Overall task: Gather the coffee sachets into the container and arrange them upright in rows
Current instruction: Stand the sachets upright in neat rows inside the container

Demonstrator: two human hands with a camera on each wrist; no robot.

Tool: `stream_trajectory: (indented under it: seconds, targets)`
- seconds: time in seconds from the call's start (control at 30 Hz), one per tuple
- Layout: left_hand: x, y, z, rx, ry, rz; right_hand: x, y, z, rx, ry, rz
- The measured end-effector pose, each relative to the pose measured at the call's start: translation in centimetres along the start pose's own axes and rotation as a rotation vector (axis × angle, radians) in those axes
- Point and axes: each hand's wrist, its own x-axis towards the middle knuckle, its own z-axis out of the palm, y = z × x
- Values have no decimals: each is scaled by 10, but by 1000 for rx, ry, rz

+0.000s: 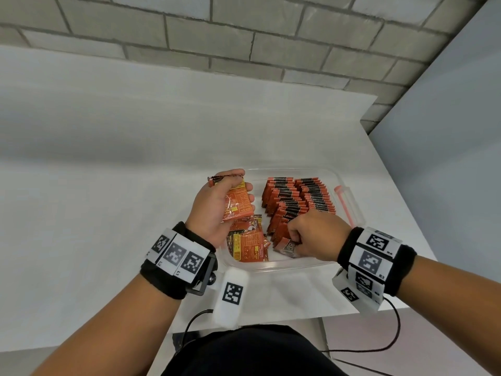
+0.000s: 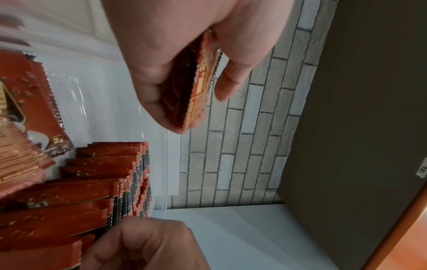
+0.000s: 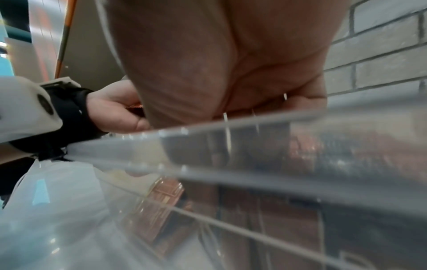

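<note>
Left fingers [image 1: 245,189] curled round sachets [image 1: 238,203]; right fingers [image 1: 294,234] pinching one.

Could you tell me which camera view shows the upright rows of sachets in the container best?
The head view: both upright rows of sachets show from above inside the container. The left wrist view shows them side-on; the right wrist view only blurs them through the clear wall.
</note>
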Motion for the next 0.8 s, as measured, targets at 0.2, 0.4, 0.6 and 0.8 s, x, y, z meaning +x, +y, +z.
stream_trajectory:
  seconds: [0.2, 0.4, 0.6, 0.8]
  targets:
    - [-1, 0, 1, -1, 2, 6, 4, 0, -3, -132, 42, -12]
    - [0, 0, 1, -12, 11, 11, 4, 0, 1, -276, 51, -67]
    - [1, -1, 1, -5, 3, 5, 4, 2, 0, -280, 31, -66]
    - [1, -1, 1, -8, -9, 4, 2, 6, -1, -216, 48, -49]
